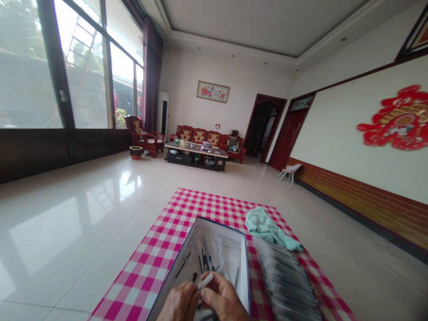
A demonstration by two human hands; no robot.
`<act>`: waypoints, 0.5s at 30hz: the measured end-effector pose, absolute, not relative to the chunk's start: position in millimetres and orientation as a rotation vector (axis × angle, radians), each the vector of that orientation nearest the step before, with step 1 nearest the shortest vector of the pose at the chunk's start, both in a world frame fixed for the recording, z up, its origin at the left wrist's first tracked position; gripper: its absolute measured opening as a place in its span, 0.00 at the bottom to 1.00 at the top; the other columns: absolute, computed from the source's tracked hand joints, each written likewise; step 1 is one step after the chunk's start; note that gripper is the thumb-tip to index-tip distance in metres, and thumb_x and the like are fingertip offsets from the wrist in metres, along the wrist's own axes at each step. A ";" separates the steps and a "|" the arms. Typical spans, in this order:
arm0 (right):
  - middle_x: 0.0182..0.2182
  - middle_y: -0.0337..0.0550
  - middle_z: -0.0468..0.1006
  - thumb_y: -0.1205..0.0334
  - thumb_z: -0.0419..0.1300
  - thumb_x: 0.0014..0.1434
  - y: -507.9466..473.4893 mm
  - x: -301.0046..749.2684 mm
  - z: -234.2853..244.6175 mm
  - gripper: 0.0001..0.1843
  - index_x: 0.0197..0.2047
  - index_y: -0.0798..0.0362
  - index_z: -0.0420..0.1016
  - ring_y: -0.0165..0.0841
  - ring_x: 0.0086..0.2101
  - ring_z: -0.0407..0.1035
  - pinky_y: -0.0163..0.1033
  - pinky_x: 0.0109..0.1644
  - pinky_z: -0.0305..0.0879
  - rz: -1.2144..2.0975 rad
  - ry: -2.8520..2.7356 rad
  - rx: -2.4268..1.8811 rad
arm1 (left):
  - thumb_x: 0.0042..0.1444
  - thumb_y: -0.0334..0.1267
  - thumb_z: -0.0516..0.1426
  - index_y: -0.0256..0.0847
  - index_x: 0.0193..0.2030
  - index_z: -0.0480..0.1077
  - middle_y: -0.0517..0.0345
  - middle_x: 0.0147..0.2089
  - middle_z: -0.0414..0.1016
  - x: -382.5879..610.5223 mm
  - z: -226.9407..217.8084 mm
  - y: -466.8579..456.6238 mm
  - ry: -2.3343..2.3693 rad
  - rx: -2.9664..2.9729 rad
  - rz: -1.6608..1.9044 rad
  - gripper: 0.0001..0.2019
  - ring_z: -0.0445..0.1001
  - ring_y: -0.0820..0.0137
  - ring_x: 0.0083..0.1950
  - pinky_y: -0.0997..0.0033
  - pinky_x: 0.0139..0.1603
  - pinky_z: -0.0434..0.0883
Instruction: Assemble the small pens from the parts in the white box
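Observation:
Over the open box [246, 258], my right hand [224, 298] pinches a small, pale, tube-like piece [205, 281] between thumb and forefinger. My left hand [179, 301] is closed at the piece's lower left end, its fingertips meeting those of the right. What kind of piece it is cannot be made out. Thin black sticks [182, 265] and clear plastic wrapping [217, 249] lie in the box beneath the hands. To the right of the box, many slim dark items in clear sleeves [289, 281] form a long, overlapping row.
A pink-and-white checked cloth [160, 232] spreads under the box. A crumpled mint-green cloth [267, 227] lies beyond the sleeved row. Across the shiny tiled floor [83, 223] stand a low table [197, 151], a red wooden sofa [187, 133], an armchair [142, 136] and a small stool [290, 171].

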State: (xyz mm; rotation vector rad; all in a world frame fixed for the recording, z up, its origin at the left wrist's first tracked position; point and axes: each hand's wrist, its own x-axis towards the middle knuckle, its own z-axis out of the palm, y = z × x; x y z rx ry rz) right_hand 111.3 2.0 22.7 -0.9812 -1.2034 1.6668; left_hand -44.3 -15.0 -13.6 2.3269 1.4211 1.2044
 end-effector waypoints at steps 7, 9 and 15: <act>0.30 0.40 0.76 0.54 0.65 0.46 -3.2 107.0 39.2 0.15 0.34 0.55 0.72 0.30 0.30 0.70 0.34 0.33 0.65 1.595 -1.132 -1.002 | 0.61 0.44 0.50 0.44 0.41 0.70 0.58 0.32 0.76 -49.9 8.2 -20.9 1.344 2.191 1.196 0.10 0.77 0.71 0.32 0.79 0.32 0.73; 0.34 0.44 0.77 0.54 0.64 0.48 1.9 117.9 49.6 0.16 0.36 0.55 0.71 0.32 0.32 0.71 0.34 0.33 0.66 1.520 -1.058 -0.979 | 0.57 0.46 0.54 0.44 0.54 0.64 0.52 0.46 0.76 -54.2 8.4 -20.5 1.461 2.148 1.277 0.19 0.77 0.65 0.46 0.74 0.43 0.74; 0.37 0.43 0.75 0.51 0.57 0.56 8.2 207.8 107.1 0.14 0.41 0.51 0.69 0.37 0.38 0.70 0.40 0.42 0.68 0.929 -1.138 -1.047 | 0.57 0.49 0.52 0.41 0.60 0.60 0.49 0.53 0.73 -58.3 9.1 -20.2 1.634 1.915 1.279 0.26 0.77 0.63 0.47 0.71 0.38 0.77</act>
